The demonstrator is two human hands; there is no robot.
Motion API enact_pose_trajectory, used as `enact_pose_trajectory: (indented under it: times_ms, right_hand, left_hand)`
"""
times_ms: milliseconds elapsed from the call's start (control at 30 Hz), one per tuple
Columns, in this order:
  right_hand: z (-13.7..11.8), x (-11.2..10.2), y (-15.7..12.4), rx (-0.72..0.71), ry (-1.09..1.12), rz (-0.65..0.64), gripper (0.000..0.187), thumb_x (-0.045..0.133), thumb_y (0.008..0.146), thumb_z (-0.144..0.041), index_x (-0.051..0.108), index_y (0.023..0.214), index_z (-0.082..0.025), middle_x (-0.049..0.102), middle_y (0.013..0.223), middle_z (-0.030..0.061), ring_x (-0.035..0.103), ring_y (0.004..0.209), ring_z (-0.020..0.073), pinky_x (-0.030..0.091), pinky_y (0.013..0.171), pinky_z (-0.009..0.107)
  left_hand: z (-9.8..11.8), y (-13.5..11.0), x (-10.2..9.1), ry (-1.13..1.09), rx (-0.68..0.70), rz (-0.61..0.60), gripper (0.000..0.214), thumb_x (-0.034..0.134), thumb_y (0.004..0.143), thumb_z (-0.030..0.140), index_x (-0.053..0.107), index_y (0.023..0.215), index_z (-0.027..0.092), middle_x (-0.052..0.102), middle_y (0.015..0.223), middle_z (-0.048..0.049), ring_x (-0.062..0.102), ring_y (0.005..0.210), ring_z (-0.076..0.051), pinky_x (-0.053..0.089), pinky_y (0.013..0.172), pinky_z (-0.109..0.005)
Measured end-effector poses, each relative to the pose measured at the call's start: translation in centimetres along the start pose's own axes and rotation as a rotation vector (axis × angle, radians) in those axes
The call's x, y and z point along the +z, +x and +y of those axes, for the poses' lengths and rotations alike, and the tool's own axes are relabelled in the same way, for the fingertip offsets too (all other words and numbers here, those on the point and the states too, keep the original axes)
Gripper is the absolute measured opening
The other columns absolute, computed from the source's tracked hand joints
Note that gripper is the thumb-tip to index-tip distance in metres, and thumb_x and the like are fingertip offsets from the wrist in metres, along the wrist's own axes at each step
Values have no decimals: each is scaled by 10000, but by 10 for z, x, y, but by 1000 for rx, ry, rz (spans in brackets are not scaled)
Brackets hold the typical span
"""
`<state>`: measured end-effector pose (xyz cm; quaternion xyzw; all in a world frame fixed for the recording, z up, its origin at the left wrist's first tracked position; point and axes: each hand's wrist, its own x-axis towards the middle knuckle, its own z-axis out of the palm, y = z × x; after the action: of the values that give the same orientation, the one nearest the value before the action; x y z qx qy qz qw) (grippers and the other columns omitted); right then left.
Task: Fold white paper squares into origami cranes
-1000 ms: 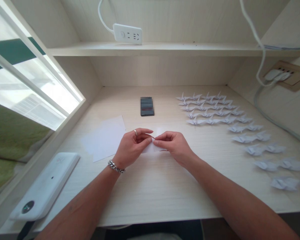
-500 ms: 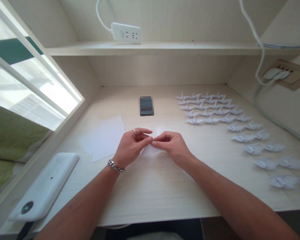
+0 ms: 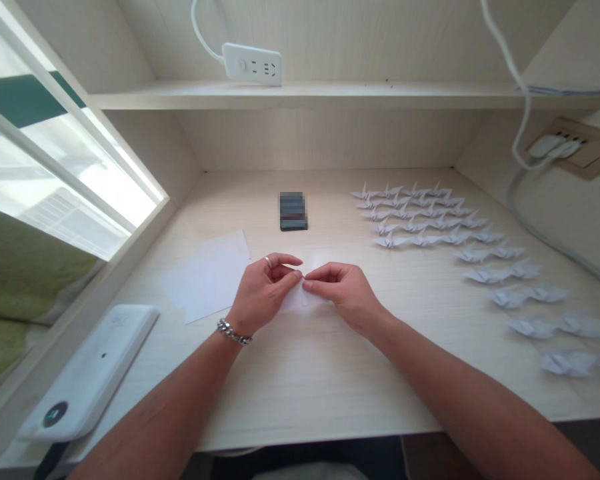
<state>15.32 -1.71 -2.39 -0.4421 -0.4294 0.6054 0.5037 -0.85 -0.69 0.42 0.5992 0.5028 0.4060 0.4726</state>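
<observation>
While pinching a small piece of white paper (image 3: 304, 300) between thumb and fingers of the left hand (image 3: 263, 287), also gripping it in the closed right hand (image 3: 347, 288) just beside, partly hiding the folds behind the fingers. Wearing a ring (image 3: 268, 263) and a chain bracelet (image 3: 234, 333) on the left. Showing, left of the left hand, overlapping white sheets (image 3: 213, 277); beyond both hands, a pixelated dark rectangle (image 3: 293, 211); beyond and rightward of the right hand, rows of paper cranes (image 3: 390, 241); farther right, flatter folded papers (image 3: 569, 363). Also showing, outward of the left forearm, a white device (image 3: 93, 367), and, beyond and above the hands, a power strip (image 3: 253, 65) on a shelf (image 3: 355, 98).
</observation>
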Motion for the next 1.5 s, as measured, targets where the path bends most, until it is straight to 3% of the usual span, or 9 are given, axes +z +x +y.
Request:
enact_pose_trajectory:
  times_ms: [133, 333, 500, 733, 1100, 1300, 1500]
  right_hand:
    - [-3, 0, -2, -67, -79, 19, 165, 799, 618, -269, 723, 728, -172, 710, 701, 26, 627, 649, 143, 489, 629, 273]
    - [-3, 0, -7, -267, -173, 5, 98, 748, 698, -257, 722, 762, -188, 716, 727, 23, 649, 678, 156, 512, 630, 276]
    - [-4, 2, -9, -344, -252, 10, 72, 725, 728, -251, 722, 765, -189, 713, 738, 27, 649, 696, 161, 517, 656, 283]
    - [-2, 0, -3, -210, -143, -36, 140, 752, 693, -277, 700, 782, -182, 712, 752, 29, 649, 702, 159, 515, 658, 287]
    - [0, -2, 2, -75, -108, 11, 242, 790, 621, -332, 669, 747, -165, 688, 708, 23, 617, 657, 148, 484, 630, 282]
    - [-2, -3, 4, -114, -127, 50, 246, 792, 610, -329, 655, 734, -166, 686, 700, 26, 620, 659, 153, 490, 629, 283]
    - [-1, -3, 4, -42, -103, 43, 310, 807, 582, -364, 657, 763, -162, 678, 694, 22, 617, 648, 154, 508, 605, 287]
  left_hand:
    - [5, -1, -3, -61, 0, -25, 216, 652, 780, 270, 663, 951, 139, 653, 598, 19, 537, 493, -79, 404, 455, -178]
    - [3, -4, -7, -217, 15, -111, 335, 742, 707, 218, 640, 1013, 130, 745, 825, -65, 671, 726, -151, 513, 628, -225]
    - [-1, -3, -6, -218, 42, -98, 328, 766, 691, 235, 649, 977, 126, 749, 807, -75, 693, 757, -181, 532, 683, -263]
    - [0, -1, -3, -206, 5, -41, 322, 772, 680, 264, 656, 947, 127, 749, 776, -69, 685, 698, -172, 521, 650, -264]
    - [-3, 2, -2, -101, -59, 8, 338, 749, 696, 326, 645, 966, 150, 733, 751, -46, 626, 604, -132, 456, 537, -226]
    - [-3, 2, -3, -58, -46, -98, 332, 737, 702, 310, 656, 967, 128, 700, 704, -29, 619, 631, -132, 456, 583, -237]
    - [-4, 2, -3, -89, -67, -64, 393, 754, 679, 322, 640, 996, 119, 725, 740, -58, 652, 643, -152, 486, 597, -252]
